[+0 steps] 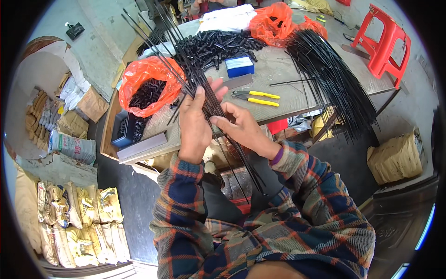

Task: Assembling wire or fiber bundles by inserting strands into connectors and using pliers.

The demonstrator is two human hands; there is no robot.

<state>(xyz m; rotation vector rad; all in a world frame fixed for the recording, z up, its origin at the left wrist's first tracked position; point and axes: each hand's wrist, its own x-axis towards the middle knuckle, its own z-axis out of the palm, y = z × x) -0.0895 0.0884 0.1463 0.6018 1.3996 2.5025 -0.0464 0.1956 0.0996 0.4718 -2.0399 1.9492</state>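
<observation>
A loose bunch of long, thin black rods [214, 106] slants across my body, from above the far left of the table down toward my lap. My left hand [193, 123] is closed around its middle, thumb on top and fingertips showing behind. Just below and to the right, my right hand [244, 131] pinches the rods between thumb and bent fingers. One rod [231, 163] splays apart from the others at the lower end. Beyond my hands on the table lie yellow-handled pliers [262, 98].
Short black tubular parts [218, 44] are heaped behind a blue box [239, 66]. An orange bag [148, 86] of dark pieces stands left, beside a dark blue bin [124, 135]. More black rods [332, 83] overhang the table's right edge near a red stool [383, 44]. Packed sacks [83, 223] line the left floor.
</observation>
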